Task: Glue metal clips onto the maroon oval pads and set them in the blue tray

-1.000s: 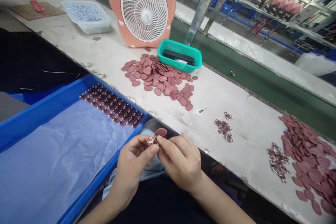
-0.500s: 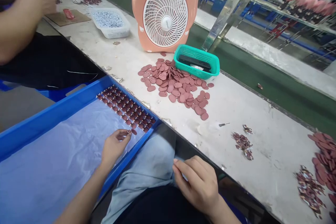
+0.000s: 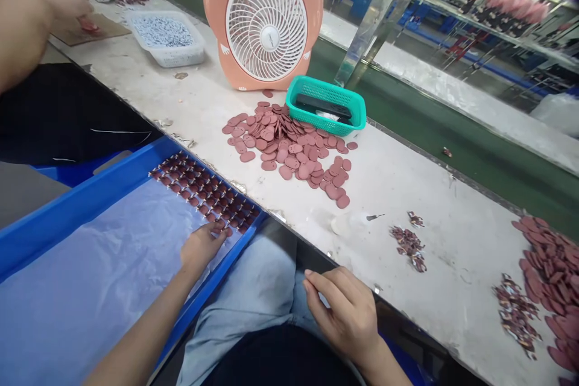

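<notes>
My left hand (image 3: pixel 204 246) is at the near end of the rows in the blue tray (image 3: pixel 106 199), its fingers pinching a dark red oval piece (image 3: pixel 227 231) low against the tray's lining. Beside it, several rows of small assembled oval pieces (image 3: pixel 203 188), each with a pale-tipped strip across it, lie along the tray's far side. My right hand (image 3: pixel 344 310) hovers above my lap near the table edge, fingers curled and thumb close to the index finger. Nothing shows in it. On the table lies a clear bottle (image 3: pixel 346 223) with a thin dark needle tip.
Loose oval discs (image 3: pixel 289 145) are heaped before an orange fan (image 3: pixel 266 24) and a green basket (image 3: pixel 325 117). Small knotted pieces (image 3: pixel 408 246) and more discs (image 3: pixel 552 265) lie on the right. A white tub (image 3: pixel 167 39) stands near a co-worker's arm (image 3: pixel 27 24).
My left hand has lowered the oval piece to the end of the rows. My right hand has barely moved. The whole view has shifted slightly, and the co-worker's hand has come down to the board.
</notes>
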{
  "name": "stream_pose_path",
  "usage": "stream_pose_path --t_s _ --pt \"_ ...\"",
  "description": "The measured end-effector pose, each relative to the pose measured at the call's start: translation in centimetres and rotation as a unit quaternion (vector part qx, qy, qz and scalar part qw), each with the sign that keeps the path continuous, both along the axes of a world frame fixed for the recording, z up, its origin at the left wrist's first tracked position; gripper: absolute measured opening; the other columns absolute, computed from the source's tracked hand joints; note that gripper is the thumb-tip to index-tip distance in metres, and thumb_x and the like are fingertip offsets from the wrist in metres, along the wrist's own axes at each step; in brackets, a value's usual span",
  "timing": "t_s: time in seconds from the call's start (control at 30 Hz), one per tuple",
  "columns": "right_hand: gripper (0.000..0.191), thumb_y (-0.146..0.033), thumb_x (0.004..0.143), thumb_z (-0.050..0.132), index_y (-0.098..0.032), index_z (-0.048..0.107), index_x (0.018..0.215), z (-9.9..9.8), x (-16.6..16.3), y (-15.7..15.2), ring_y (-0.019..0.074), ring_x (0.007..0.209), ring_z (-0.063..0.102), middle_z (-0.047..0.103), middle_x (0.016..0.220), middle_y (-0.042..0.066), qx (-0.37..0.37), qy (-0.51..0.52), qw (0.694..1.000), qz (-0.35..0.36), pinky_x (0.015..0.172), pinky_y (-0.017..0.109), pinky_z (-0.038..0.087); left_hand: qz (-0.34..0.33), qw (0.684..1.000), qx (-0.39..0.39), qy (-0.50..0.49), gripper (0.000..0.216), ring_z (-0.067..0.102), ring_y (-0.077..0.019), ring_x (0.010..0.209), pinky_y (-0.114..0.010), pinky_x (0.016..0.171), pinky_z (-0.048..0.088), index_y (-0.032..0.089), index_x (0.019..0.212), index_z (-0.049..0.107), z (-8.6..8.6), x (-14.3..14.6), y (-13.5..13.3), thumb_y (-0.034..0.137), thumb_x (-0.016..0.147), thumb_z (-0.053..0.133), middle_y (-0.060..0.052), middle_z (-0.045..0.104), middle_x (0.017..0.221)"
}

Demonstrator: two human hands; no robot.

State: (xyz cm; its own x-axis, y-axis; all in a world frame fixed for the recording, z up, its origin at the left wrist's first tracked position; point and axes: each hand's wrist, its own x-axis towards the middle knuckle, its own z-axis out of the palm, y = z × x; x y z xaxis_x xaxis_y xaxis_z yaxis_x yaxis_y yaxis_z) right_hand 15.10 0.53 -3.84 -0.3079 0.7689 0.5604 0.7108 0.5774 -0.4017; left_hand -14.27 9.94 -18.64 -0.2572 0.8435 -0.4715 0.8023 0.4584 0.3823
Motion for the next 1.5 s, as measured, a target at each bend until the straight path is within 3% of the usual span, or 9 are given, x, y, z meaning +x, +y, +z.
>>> stream_pose_path --t_s 0.23,0.47,0.6,0.77,0.9,1.03,1.2,1.33,1.5 --pt "0.023 -0.01 0.088 0.067 -0.02 0.061 0.108 -0.1 1.7 0.5 0.0151 0.066 0.058 0.063 0.077 0.001 0.026 0.049 0.991 -0.119 0.061 0.028 0.05 0.009 0.987 0.157 0.017 0.036 0.069 -0.0306 0.062 -0.041 0.054 0.052 0.021 0.092 0.077 3.2 0.8 -1.0 0.054 0.084 0.065 -0.005 0.072 0.066" --pt "0.054 -0.04 0.086 0.07 -0.018 0.05 0.131 -0.1 3.4 3.8 0.0295 0.103 0.053 0.058 0.116 0.014 -0.088 0.126 0.942 -0.298 0.087 0.049 0.049 -0.111 0.885 0.45 -0.026 0.034 0.063 -0.0307 0.111 -0.049 0.105 0.041 0.022 0.106 0.075 10.7 7.9 1.5 0.047 0.091 0.059 -0.015 0.073 0.116" --pt "0.029 -0.041 0.087 0.067 -0.019 0.063 0.107 0.5 3.5 4.8 0.0313 0.103 0.052 0.064 0.108 0.012 -0.164 0.154 0.94 -0.257 0.093 0.053 0.043 -0.27 0.851 0.449 -0.044 0.043 0.047 -0.0414 0.131 -0.062 0.109 0.029 0.025 0.129 0.067 13.9 10.5 5.1 0.045 0.091 0.061 -0.017 0.058 0.144" --pt "0.03 -0.04 0.088 0.066 -0.02 0.062 0.11 0.3 3.8 2.9 0.0291 0.104 0.057 0.065 0.11 0.012 -0.175 0.243 0.93 -0.213 0.094 0.05 0.045 -0.361 0.819 0.427 -0.128 0.04 0.062 -0.0343 0.12 -0.053 0.11 0.031 0.034 0.12 0.073 13.6 9.4 3.4 0.043 0.081 0.076 -0.007 0.073 0.129" --pt "0.032 -0.048 0.094 0.05 -0.021 0.052 0.113 -0.1 2.7 1.4 0.02 0.082 0.064 0.065 0.098 0.007 -0.207 0.362 0.898 -0.138 0.073 0.037 0.055 -0.286 0.828 0.433 -0.213 0.019 0.075 -0.0229 0.089 -0.042 0.095 0.046 0.033 0.098 0.08 12.8 9.5 -1.0 0.026 0.092 0.063 -0.002 0.083 0.098" --pt "0.032 -0.047 0.088 0.06 -0.023 0.047 0.103 0.9 0.7 1.5 0.0099 0.05 0.049 0.057 0.073 -0.004 -0.269 0.436 0.856 -0.071 0.046 0.023 0.044 -0.129 0.85 0.368 -0.355 0.022 0.076 -0.0219 0.077 -0.034 0.073 0.058 0.023 0.103 0.077 14.5 11.5 -4.6 0.03 0.096 0.058 -0.007 0.082 0.088" --pt "0.042 -0.04 0.074 0.079 -0.023 0.05 0.099 2.0 -1.1 1.5 0.0083 0.052 0.049 0.059 0.07 -0.005 -0.366 0.514 0.775 0.009 0.046 0.02 0.039 0.096 0.782 0.151 -0.597 0.016 0.072 -0.0175 0.072 -0.024 0.07 0.058 0.026 0.084 0.082 16.1 13.0 -7.0 0.038 0.074 0.083 -0.003 0.081 0.079" --pt "0.043 -0.039 0.074 0.081 -0.023 0.05 0.1 1.6 -2.1 0.9 0.0072 0.05 0.048 0.058 0.069 -0.007 -0.379 0.59 0.713 0.013 0.046 0.019 0.04 0.085 0.773 0.168 -0.606 0.012 0.067 -0.015 0.068 -0.023 0.066 0.056 0.028 0.084 0.082 15.7 13.1 -7.8 0.037 0.077 0.082 -0.001 0.078 0.082" --pt "0.037 -0.035 0.074 0.082 -0.021 0.054 0.096 1.4 -1.7 0.8 0.0126 0.066 0.061 0.065 0.075 -0.003 -0.352 0.543 0.762 -0.005 0.064 0.026 0.052 -0.065 0.845 0.249 -0.468 0.015 0.069 -0.0201 0.078 -0.028 0.071 0.056 0.031 0.096 0.083 16.3 12.1 -8.0 0.029 0.086 0.071 -0.004 0.076 0.088"
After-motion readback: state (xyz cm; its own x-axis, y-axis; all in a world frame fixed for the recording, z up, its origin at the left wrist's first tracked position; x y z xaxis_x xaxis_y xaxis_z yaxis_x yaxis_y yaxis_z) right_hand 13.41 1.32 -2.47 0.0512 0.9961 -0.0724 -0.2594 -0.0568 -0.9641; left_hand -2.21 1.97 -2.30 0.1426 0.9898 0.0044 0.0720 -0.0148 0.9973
